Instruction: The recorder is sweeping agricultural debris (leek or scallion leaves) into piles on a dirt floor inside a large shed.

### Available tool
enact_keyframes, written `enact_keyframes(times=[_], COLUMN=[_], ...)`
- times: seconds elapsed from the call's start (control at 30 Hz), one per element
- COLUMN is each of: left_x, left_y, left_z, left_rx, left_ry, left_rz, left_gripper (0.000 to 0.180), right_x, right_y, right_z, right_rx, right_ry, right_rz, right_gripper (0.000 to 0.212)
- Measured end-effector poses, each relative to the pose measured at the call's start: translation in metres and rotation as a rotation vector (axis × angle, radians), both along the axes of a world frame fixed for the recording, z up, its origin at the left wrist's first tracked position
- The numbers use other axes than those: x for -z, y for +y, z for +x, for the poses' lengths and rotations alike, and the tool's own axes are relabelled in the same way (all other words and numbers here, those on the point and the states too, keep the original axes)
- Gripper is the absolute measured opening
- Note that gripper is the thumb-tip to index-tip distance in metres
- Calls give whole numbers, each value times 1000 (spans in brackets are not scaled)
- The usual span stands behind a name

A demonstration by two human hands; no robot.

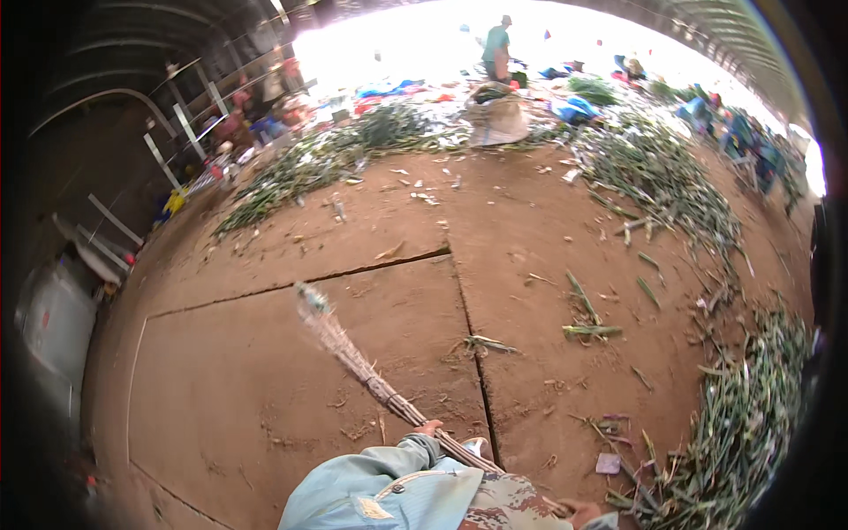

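A long broom of bundled twigs slants across the lower middle, its bushy, motion-blurred end over the floor to the far left. My left hand is closed around its bound stem. Past that hand the stem runs toward my body and goes out of sight behind camouflage-patterned cloth. At the lower edge, in line with the stem, my right hand appears closed on the broom's near end; its fingers show only in part. A light blue jacket covers my left arm and front.
Cut green stalks lie in a pile at the near right, and another heap spreads at the far right. More greens lie far left. A filled sack stands at the back, with a person beyond. Floor seams cross the brown ground.
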State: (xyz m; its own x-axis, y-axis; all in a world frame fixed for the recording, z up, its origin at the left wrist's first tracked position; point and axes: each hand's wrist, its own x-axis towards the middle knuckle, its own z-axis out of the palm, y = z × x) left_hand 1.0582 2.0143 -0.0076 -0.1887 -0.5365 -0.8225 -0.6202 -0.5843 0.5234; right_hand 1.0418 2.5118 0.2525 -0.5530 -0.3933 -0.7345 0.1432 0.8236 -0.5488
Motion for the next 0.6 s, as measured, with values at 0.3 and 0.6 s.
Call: enact_keyframes(times=[0.3,0.6], left_x=[15,-12], left_y=[-30,-11], left_z=[-18,-45], left_rx=[-96,-78], left_ry=[85,61], left_rz=[477,451], left_gripper=[27,22], right_x=[-13,-7], right_y=[-5,-7], right_z=[-33,-23], right_rx=[-93,-57], right_ry=[-8,-29], right_rz=[28,54], right_gripper=[60,61])
